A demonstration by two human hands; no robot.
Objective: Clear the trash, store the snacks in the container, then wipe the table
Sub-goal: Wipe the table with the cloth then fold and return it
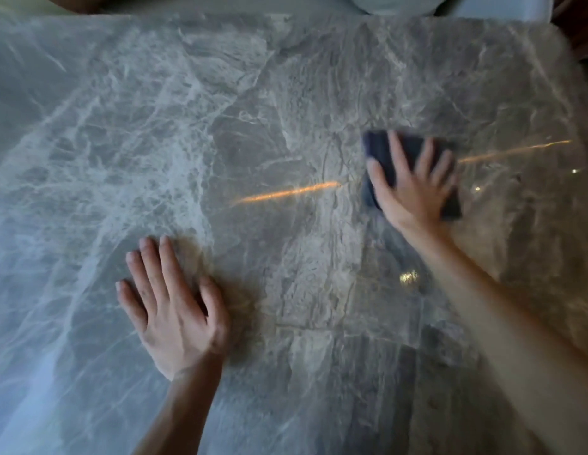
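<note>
grey marble table, right hand flat on blurry, seemingly dark cloth, left hand flat on stone

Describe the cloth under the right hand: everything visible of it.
The cloth is dark blue and looks like soft fabric, roughly rectangular, its outline blurred. It lies flat on the grey marble-patterned table, toward the right side. The right hand presses on it with fingers spread, covering its middle; only its left edge, top edge and lower right corner show. Nothing else touches it.
</note>
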